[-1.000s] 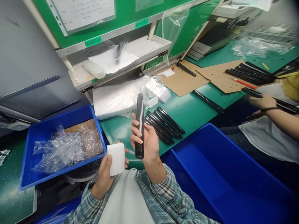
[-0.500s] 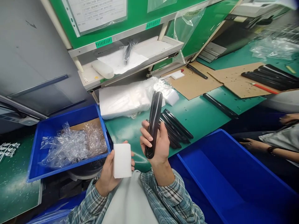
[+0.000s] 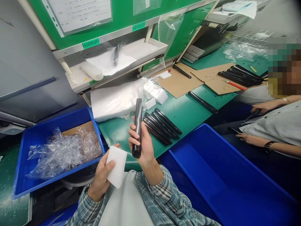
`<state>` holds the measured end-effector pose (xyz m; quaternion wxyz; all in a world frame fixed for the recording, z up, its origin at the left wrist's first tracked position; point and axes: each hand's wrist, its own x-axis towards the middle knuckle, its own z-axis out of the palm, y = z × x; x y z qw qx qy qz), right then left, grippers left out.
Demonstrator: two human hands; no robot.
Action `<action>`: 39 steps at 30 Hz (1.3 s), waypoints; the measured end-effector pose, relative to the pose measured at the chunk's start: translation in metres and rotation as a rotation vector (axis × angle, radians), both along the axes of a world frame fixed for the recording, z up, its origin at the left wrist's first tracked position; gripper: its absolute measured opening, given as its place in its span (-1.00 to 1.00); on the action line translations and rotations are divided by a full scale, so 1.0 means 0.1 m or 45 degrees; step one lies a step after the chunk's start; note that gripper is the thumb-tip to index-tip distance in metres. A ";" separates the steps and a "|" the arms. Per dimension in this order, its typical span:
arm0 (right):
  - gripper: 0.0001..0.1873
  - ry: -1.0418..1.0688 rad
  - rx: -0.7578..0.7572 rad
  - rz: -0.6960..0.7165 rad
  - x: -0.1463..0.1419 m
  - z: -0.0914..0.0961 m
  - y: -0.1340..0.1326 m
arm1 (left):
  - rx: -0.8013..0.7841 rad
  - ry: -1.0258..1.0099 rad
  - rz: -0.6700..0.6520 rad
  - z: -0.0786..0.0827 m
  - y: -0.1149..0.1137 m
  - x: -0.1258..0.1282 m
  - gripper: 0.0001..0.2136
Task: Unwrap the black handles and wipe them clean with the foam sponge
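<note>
My left hand [image 3: 102,172] is closed on a white foam block [image 3: 117,168], thumb across its front, tilted near my chest. Upright in my right hand [image 3: 146,144] is a glossy black, long, rounded plastic part [image 3: 137,128], with my fingers wrapped round its lower half. The two held things are apart. Just beyond my right hand, several similar black parts [image 3: 162,125] lie side by side on the green table [image 3: 113,131]. A small white block [image 3: 150,103] lies behind them, beside white sheets in a clear plastic bag [image 3: 115,100].
At left, a blue bin [image 3: 56,185] holds crumpled clear plastic bags [image 3: 63,153]. Another blue bin [image 3: 211,175] stands at right. Cardboard [image 3: 176,84] and a single black part [image 3: 202,102] lie farther along the table. A co-worker [image 3: 268,125] sits at right. A shelf [image 3: 131,69] overhangs the back.
The foam block has turned and tilted in my left hand. My right hand has rotated the black part, showing another side. The view has shifted to the right.
</note>
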<state>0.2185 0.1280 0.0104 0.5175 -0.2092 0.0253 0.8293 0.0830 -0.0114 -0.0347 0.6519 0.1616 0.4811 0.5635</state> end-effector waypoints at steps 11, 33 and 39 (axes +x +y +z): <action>-0.83 -0.154 0.071 -0.071 -0.09 0.02 -0.07 | 0.893 1.472 -0.011 0.02 -0.07 0.05 -0.60; -0.43 -0.355 0.186 -0.104 -0.15 0.19 -0.20 | 1.106 1.962 -0.050 0.20 0.00 0.16 -0.60; -0.51 -0.239 0.177 -0.156 -0.18 0.19 -0.16 | 1.100 2.002 -0.071 0.20 -0.02 0.17 -0.63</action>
